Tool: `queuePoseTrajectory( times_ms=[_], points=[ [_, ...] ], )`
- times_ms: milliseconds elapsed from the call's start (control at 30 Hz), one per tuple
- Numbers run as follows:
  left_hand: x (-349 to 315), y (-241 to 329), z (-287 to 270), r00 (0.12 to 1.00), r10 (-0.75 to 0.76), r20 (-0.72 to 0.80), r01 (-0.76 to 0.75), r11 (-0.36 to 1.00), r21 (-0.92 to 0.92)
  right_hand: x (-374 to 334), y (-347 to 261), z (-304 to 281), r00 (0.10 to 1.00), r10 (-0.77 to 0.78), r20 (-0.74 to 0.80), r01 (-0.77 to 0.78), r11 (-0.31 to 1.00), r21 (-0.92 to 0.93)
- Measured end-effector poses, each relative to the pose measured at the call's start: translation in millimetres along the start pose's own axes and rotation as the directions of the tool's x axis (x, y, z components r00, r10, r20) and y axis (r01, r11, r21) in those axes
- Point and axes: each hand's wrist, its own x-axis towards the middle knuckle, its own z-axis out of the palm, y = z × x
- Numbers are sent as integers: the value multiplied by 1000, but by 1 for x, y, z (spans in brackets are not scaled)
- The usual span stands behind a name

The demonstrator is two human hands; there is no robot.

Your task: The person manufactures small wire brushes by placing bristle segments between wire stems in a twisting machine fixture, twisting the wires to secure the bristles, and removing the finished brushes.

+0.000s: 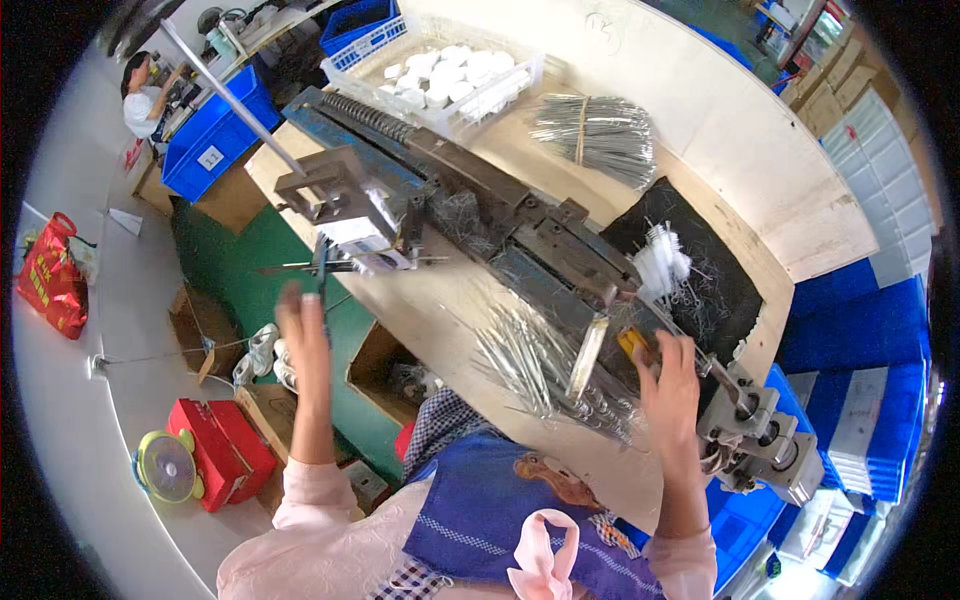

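Note:
A long dark metal bench machine runs slantwise across the wooden table. My left hand, blurred, is at the machine's left end, fingers stretched upward just below a blue lever. It appears to hold nothing. Above the lever is a metal block with thin rods near it. My right hand is at the machine's right part, fingers apart and curved, beside a yellow piece; whether it touches this I cannot tell. Between my hands lies a loose pile of thin metal wires on the near side of the machine.
Behind the machine are a clear bin of white round pieces and a tied wire bundle. White-ended wire pieces lie on a black mat. A metal clamp assembly juts out at right. A cardboard box stands below. Far left, a person sits.

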Motion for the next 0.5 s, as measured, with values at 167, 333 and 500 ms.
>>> queuePoseTrajectory(
  times_ms=[167, 333, 500],
  points=[
    [-45, 68, 28, 734, 664, -143, -623, 742, 248, 10, 36, 22, 999, -26, 27, 27, 1000, -10],
    [-11, 71, 78, 661, -123, 740, 653, 581, -486, -13, 9, -16, 991, 0, 130, -15, 993, 119],
    [0, 85, 93, 624, -210, 753, 747, 444, -495, -44, 11, -47, 999, 38, 35, -44, 981, 188]
  ],
)
